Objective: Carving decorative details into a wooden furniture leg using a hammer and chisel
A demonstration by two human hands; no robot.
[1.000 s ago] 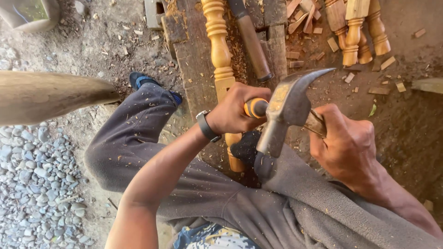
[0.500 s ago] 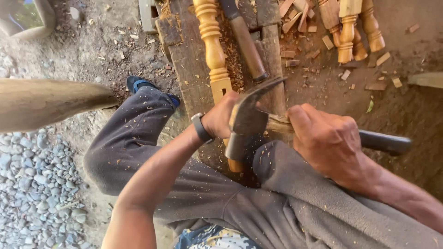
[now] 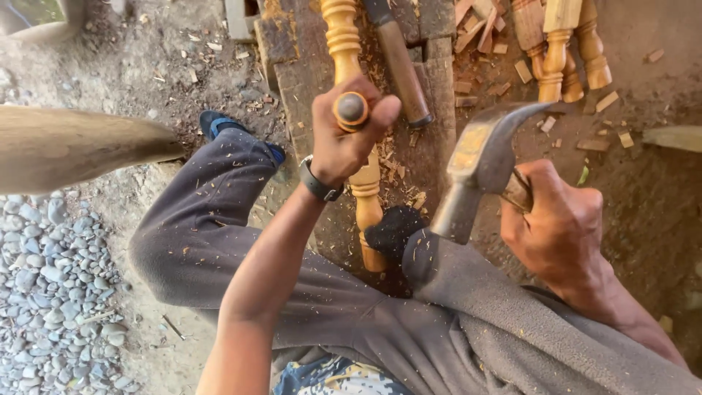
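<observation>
My left hand [image 3: 345, 139] is closed around a chisel [image 3: 351, 109] whose round butt end faces up toward me. It stands over a turned wooden spindle [image 3: 364, 186] that lies lengthwise on a dark wooden block [image 3: 300, 69]. My right hand [image 3: 557, 227] grips a claw hammer [image 3: 479, 164] by its handle, the steel head raised to the right of the chisel and apart from it. My black-socked foot [image 3: 395, 230] rests against the spindle's near end.
A second dark-handled tool [image 3: 398, 62] lies on the block beside the spindle. Several turned spindles [image 3: 559, 47] and wood chips lie at the top right. A thick log [image 3: 69, 146] juts in from the left. Gravel [image 3: 44, 292] covers the lower left. A blue shoe [image 3: 219, 124] is on my left foot.
The hammer has swung back to the right and away from the chisel. My left hand has shifted up along the spindle, so the chisel's butt end now shows.
</observation>
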